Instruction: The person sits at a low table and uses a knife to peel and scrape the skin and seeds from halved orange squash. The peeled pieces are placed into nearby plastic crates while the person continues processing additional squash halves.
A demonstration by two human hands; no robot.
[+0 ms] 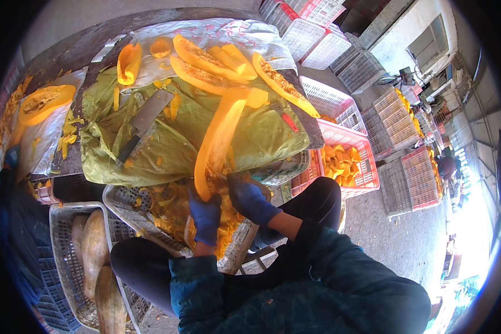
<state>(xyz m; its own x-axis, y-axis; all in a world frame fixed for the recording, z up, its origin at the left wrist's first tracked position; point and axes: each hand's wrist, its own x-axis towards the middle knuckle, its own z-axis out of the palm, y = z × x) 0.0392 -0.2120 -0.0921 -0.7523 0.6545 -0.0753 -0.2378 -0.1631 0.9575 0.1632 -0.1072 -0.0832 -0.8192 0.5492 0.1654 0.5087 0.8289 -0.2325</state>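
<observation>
My left hand (204, 218), in a blue glove, grips the lower end of a long peeled squash half (222, 137). The squash leans toward me, its upper part resting on the olive woven cloth (179, 137). My right hand (252, 202), also gloved in blue, is at the stringy seed hollow near the lower end; its fingertips are hidden, and whether it holds a tool is unclear. A cleaver (150, 112) with a dark handle lies on the cloth to the left. On the right lies a red-handled tool (289, 122). More cut squash halves (204, 62) lie behind.
Below my hands, a crate (150, 234) holds peelings and pulp. Whole squashes (95, 254) lie in a crate at lower left. A red crate (369, 167) with orange chunks stands right. At far left a gloved co-worker's hand (12, 156) is near another squash half (46, 104).
</observation>
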